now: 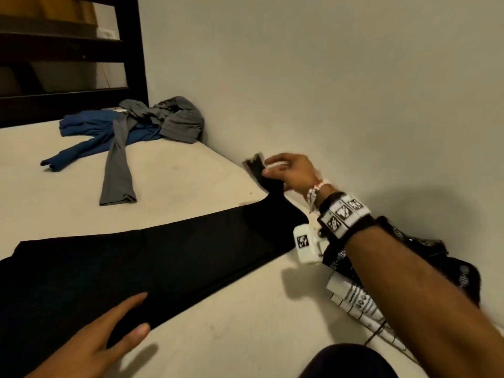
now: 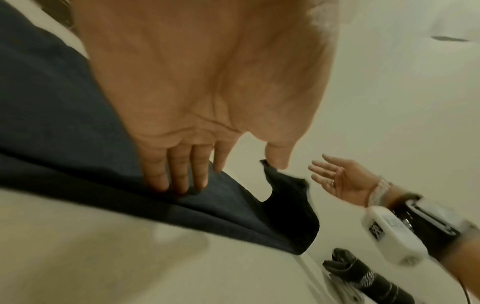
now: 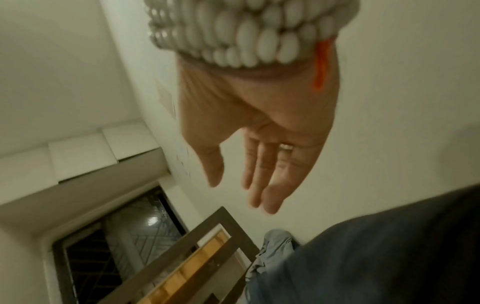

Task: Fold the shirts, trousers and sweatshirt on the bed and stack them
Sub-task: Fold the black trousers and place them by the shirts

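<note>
**Hands over a black garment spread on the bed**

Black garment (image 1: 141, 257) lies flat across the near part of the bed (image 1: 191, 170), reaching from the lower left toward the wall (image 1: 327, 77); we cannot tell whether it is a shirt or trousers. Our left hand (image 1: 109, 334) rests palm down on its near edge, fingers (image 2: 179, 170) straight and pressing the cloth, gripping nothing. Our right hand (image 1: 289, 171) hangs above the garment's far end beside the wall. In the wrist views its fingers (image 3: 262, 174) are extended and spread with the palm bare, so we read it as holding nothing; in the head view a narrow strip of the garment rises just beside the thumb, and whether they touch we cannot tell.

At the far corner, against the dark bed frame (image 1: 136, 50), a grey garment (image 1: 163, 121) lies crumpled over a blue garment (image 1: 90, 132), one grey leg or sleeve trailing toward us. Both lie well apart from the black one. Under our right forearm, by the wall, sits a heap of black-and-white patterned cloth (image 1: 351, 296). A white beaded bracelet (image 1: 313, 190) circles the right wrist.
</note>
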